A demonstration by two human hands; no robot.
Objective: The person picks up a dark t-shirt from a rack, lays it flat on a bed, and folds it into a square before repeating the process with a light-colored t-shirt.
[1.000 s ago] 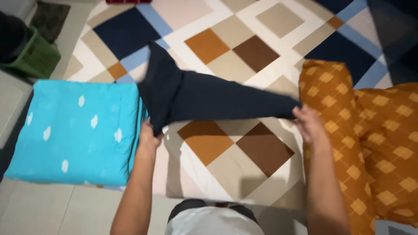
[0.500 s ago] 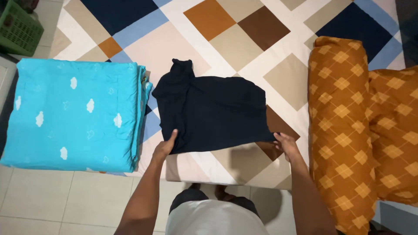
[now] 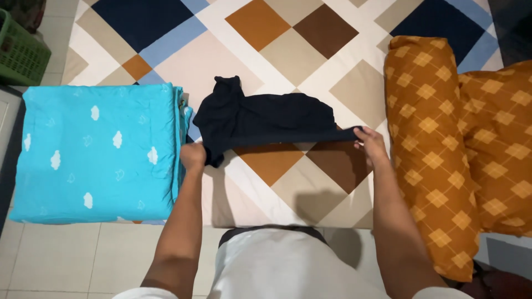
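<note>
Two corners of a dark navy garment (image 3: 260, 119) are pinched up, one in each hand, so its near edge stretches taut between them while the far part lies slack and rumpled on the bed (image 3: 288, 50). It looks like thin, soft cloth, light and limp; it sags and folds wherever it is unsupported, so the corners or a hem give the surest hold, and nothing about it seems slippery or fragile. What kind of garment it is I cannot tell from this angle. The left hand (image 3: 193, 155) is closed on the left corner, the right hand (image 3: 370, 145) on the right one. Just left of the garment lies a folded turquoise blanket (image 3: 94, 149) with white clouds; to the right, an orange diamond-patterned bolster (image 3: 426, 127); a green basket (image 3: 19, 50) stands on the floor at far left
</note>
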